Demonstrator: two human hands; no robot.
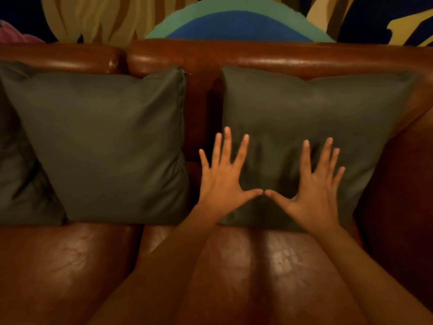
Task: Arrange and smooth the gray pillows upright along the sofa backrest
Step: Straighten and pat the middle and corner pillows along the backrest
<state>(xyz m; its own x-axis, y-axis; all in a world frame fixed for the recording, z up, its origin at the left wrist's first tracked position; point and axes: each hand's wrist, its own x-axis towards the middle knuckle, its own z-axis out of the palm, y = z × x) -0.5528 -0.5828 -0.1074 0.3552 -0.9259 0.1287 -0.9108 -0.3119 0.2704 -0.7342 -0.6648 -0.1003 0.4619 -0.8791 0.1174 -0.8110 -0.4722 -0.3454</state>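
Three gray pillows stand upright against the brown leather backrest (257, 55). The right pillow (316, 106) has both of my hands laid flat on its lower half. My left hand (222, 177) rests at its left edge, fingers spread. My right hand (316, 184) lies near its middle, fingers spread, and the two thumb tips almost touch. The middle pillow (105, 141) leans a little to the left, with its zipper edge on the right. A third pillow (21, 165) shows only partly at the far left, behind the middle one.
A gap of bare leather separates the middle and right pillows. The brown seat cushions (70, 266) fill the foreground. The sofa's right arm (403, 184) rises beside the right pillow. A painted wall (234, 22) stands behind the sofa.
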